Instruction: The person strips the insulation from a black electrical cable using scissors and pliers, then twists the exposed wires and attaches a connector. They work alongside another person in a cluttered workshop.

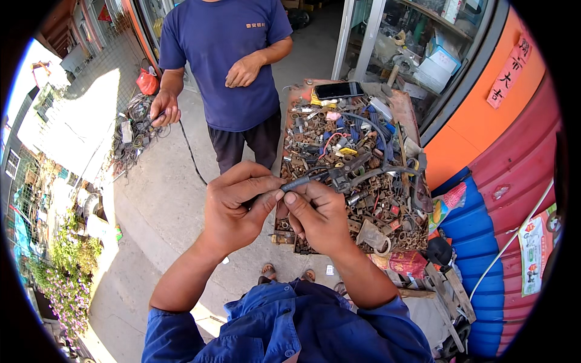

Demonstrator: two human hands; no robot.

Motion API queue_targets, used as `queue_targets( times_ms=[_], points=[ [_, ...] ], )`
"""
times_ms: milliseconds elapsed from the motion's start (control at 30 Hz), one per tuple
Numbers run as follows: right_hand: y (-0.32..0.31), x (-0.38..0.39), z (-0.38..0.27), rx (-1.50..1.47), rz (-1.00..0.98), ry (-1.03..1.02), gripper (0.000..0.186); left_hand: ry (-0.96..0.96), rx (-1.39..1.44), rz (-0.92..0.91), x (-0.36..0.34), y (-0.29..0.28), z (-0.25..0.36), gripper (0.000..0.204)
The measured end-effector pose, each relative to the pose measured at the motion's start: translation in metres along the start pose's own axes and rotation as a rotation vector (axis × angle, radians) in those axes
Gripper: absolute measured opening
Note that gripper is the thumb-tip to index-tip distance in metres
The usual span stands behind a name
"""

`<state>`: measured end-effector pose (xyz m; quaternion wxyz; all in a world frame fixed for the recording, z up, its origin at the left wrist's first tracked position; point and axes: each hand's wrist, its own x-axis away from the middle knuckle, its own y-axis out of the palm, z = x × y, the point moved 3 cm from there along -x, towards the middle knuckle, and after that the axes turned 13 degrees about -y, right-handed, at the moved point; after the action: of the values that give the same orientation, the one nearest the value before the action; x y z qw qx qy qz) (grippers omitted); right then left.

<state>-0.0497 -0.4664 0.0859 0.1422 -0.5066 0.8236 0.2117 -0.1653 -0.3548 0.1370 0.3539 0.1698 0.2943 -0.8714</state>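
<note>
In front of my chest, both hands meet on a black cable with a thicker grey wrapped stretch [295, 183]. My left hand [233, 209] pinches the left end of that stretch between thumb and fingers. Close beside it, my right hand [321, 215] is closed on the cable, its thumb lying along the underside. Past my right fingers shows a black clamp-like piece [340, 179]; whether it joins the cable I cannot tell. A thin black cable [192, 154] hangs between the other person's hand [166, 110] and my left hand, which hides its end.
Under and beyond my right hand stands a table heaped with rusty metal parts [308, 130], with a black phone [339, 90] at its far edge. A person in a blue shirt [224, 66] stands opposite. Tangled wires [134, 136] lie at left; wooden boards [445, 293] lean at lower right.
</note>
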Motion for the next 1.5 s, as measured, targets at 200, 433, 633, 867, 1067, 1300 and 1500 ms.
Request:
queue_targets(
  times_ms=[200, 433, 633, 867, 1067, 1300, 1500],
  points=[
    [0.004, 0.003, -0.009, -0.095, 0.058, 0.076, 0.021, 0.326, -0.348, 0.126, 0.005, 0.008, 0.002, 0.024],
    [0.003, 0.0, -0.006, 0.045, 0.051, -0.022, 0.023, 0.442, -0.435, 0.125, 0.005, 0.01, -0.005, 0.026],
    [0.005, -0.002, -0.005, 0.192, 0.078, -0.143, 0.019, 0.109, -0.072, 0.063, 0.0, 0.005, -0.011, 0.019],
    [0.003, -0.008, 0.002, 0.297, 0.055, -0.223, 0.014, -0.18, 0.111, -0.076, -0.004, 0.002, -0.015, 0.015],
    [0.005, -0.014, 0.003, 0.26, 0.024, -0.22, 0.013, -0.224, 0.117, -0.095, -0.008, -0.001, -0.014, 0.011],
    [-0.004, -0.017, 0.002, 0.132, -0.011, -0.156, 0.012, -0.173, 0.133, -0.057, -0.011, -0.007, -0.021, 0.009],
    [-0.003, -0.016, -0.006, 0.342, 0.033, -0.237, 0.007, -0.129, 0.021, 0.026, -0.011, -0.004, -0.02, 0.008]
  ],
)
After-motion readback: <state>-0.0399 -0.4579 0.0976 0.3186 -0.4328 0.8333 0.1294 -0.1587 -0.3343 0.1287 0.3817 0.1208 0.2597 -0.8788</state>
